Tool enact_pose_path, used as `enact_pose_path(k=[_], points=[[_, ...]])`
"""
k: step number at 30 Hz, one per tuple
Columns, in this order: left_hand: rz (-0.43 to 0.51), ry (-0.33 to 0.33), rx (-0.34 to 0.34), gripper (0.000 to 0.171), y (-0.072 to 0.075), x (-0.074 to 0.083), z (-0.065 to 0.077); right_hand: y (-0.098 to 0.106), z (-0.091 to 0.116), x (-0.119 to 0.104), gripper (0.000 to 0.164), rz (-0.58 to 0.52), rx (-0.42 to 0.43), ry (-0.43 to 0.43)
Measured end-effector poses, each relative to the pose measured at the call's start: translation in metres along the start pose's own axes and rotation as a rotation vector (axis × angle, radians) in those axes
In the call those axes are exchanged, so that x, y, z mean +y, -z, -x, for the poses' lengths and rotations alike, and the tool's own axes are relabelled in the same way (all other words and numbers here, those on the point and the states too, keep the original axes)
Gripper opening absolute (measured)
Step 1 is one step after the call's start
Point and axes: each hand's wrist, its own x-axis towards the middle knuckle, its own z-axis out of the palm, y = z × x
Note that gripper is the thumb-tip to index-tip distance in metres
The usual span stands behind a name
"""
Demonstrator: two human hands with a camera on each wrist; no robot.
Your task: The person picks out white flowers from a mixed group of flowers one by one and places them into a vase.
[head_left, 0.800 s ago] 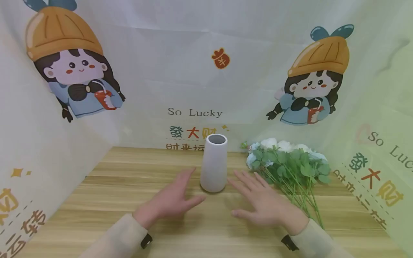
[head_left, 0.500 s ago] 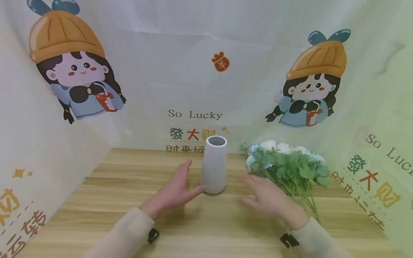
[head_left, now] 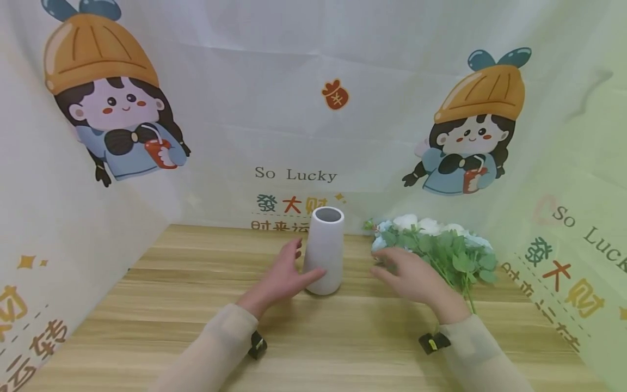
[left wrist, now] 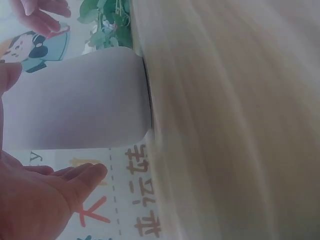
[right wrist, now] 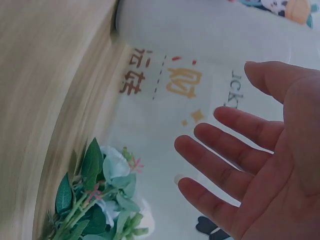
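A pale, tapered vase [head_left: 325, 247] stands upright on the wooden table, its dark mouth facing up. My left hand [head_left: 281, 280] is at the vase's left side, thumb in front of it and fingers beyond its far left. In the left wrist view, a gap separates those fingers [left wrist: 85, 182] from the vase wall; whether the thumb touches it I cannot tell. My right hand [head_left: 413, 275] hovers between the vase and a bunch of flowers [head_left: 460, 253], holding nothing. Its fingers [right wrist: 215, 160] are spread and extended in the right wrist view.
White and light-blue blooms with green leaves lie at the table's back right, stems towards the front. A printed cloth backdrop [head_left: 235, 109] rises along the back and sides of the wooden table [head_left: 338, 343]. Dark straps [head_left: 257, 344] sit at both sleeve cuffs.
My left hand has moved forward and right, bringing its thumb across the vase's front. My right hand has drawn away from the vase and up towards the flowers. The vase stays put.
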Motion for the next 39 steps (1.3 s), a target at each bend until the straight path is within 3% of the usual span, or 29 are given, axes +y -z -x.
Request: enact_pose_path(k=[10,17,27,34,39], points=[[0.174,0.015,0.018,0.103,-0.013,-0.003,-0.013,0.008,-0.01,0.021,0.045,-0.075,-0.033,-0.153],[0.231,0.014,-0.004,0.09,-0.014,-0.004,-0.014,0.023,-0.01,0.049,0.044,-0.063,-0.007,-0.231],[0.196,0.013,-0.015,0.084,-0.011,-0.004,-0.01,0.047,0.01,0.076,0.045,0.009,-0.037,-0.388],[0.164,0.028,-0.004,0.08,-0.01,-0.002,-0.008,0.056,0.018,0.079,0.05,0.028,-0.13,-0.529],[0.145,0.012,0.002,0.081,-0.009,0.001,-0.006,0.051,0.021,0.082,0.041,-0.014,-0.194,-0.636]])
